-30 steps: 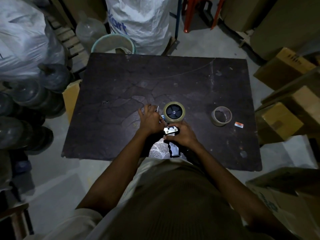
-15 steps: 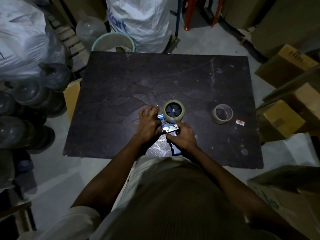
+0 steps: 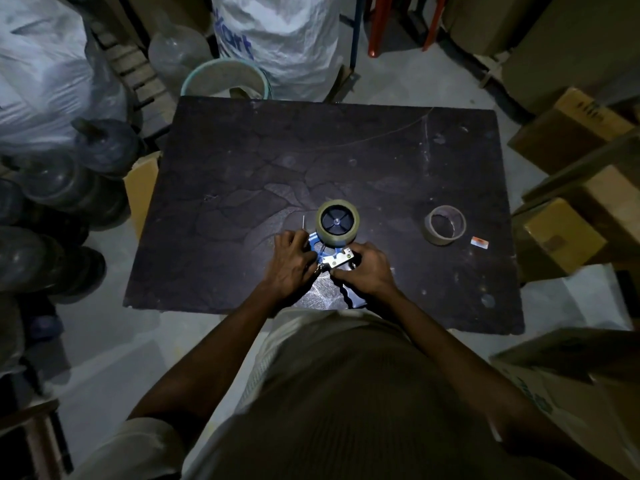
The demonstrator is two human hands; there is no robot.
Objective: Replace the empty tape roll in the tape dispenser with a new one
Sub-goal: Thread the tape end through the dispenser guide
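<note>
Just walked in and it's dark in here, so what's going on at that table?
A person stands at a dark table, working on a tape dispenser with both hands. A full tape roll already sits on its hub. The left hand is at the blue frame, the right hand holds it by the metal plate, above the handle. The empty core lies apart on the table to the right, beside a small label.

The white sack (image 3: pixel 277 39) behind the table bears partial blue lettering, seemingly "kart".
</note>
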